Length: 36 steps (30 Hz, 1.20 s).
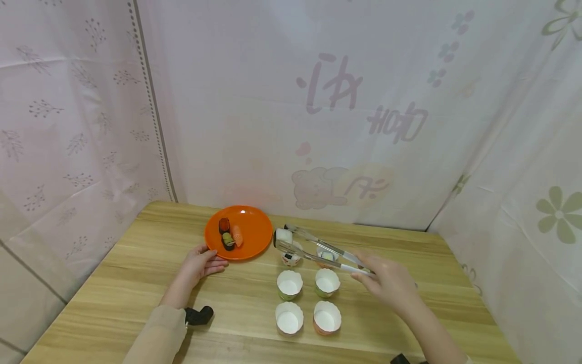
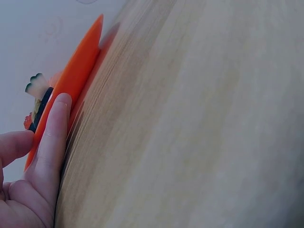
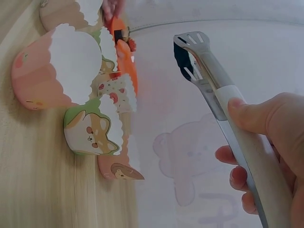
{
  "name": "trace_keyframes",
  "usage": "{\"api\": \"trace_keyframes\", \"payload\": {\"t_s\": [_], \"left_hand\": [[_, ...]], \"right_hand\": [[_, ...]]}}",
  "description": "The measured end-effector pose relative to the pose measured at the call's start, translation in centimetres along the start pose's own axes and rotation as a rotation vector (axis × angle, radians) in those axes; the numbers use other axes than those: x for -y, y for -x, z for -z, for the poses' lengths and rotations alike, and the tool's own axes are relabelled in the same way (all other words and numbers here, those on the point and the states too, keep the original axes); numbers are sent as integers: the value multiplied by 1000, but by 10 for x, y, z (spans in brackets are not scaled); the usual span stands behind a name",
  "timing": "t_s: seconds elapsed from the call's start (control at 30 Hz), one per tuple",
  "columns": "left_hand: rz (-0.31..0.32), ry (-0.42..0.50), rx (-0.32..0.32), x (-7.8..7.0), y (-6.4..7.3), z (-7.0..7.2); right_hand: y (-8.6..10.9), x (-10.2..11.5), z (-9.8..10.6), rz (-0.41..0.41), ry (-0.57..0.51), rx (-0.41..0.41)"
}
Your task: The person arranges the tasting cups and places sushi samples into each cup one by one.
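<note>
your right hand (image 1: 387, 283), fingers curled, grips the tongs (image 3: 251, 147), which hold a sushi piece (image 1: 284, 235) raised near the paper cups (image 1: 290, 284). your left hand (image 1: 200, 264) pinches the orange plate (image 1: 255, 231) at its rim.

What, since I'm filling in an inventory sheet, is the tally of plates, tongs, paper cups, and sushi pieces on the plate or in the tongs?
Orange plate: 1
Tongs: 1
Paper cups: 6
Sushi pieces: 4
Total: 12
</note>
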<state>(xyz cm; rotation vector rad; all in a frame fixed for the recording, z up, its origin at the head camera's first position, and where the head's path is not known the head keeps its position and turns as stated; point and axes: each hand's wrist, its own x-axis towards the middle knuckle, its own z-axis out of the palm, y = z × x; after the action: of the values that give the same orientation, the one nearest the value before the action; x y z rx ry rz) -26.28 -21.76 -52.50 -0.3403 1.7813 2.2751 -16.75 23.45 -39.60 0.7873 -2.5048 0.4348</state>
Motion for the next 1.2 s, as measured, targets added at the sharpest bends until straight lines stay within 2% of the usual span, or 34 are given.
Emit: {"api": "trace_keyframes", "payload": {"t_s": [0.47, 0.97, 1.2], "left_hand": [[-19, 0, 9, 0, 1, 1], [-12, -7, 27, -3, 4, 0], [4, -2, 5, -1, 3, 0]], "right_hand": [[13, 0, 10, 35, -15, -3], [29, -3, 17, 58, 62, 28], [34, -4, 17, 94, 67, 20]]}}
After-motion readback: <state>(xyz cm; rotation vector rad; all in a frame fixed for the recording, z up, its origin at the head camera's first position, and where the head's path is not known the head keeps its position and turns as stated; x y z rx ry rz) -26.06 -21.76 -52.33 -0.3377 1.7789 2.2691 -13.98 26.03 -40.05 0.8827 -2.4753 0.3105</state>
